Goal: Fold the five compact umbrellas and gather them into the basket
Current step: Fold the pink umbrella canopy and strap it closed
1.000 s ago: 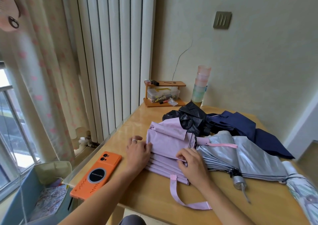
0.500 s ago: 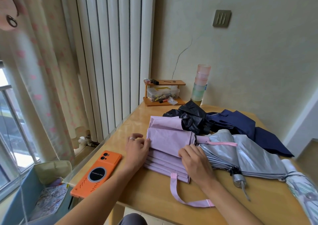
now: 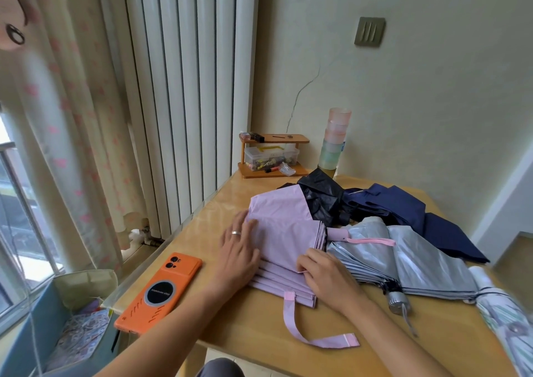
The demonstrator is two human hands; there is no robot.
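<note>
A lilac umbrella lies on the wooden table, its panels stacked in flat pleats and its strap trailing toward the front edge. My left hand presses flat on the pleats' left side. My right hand pinches the edge of a lilac panel. To the right lies a silver umbrella with a pink strap. Behind are a black umbrella and a navy umbrella. A white patterned umbrella sits at the far right edge.
An orange phone lies at the table's left front. A small wooden shelf and stacked pastel cups stand at the back by the wall. A blue bin with a bag sits on the floor at left, below the curtain.
My left hand slid up and left along the lilac pleats, smoothing a wider panel flat. My right hand shifted slightly toward the panel's edge near the silver umbrella.
</note>
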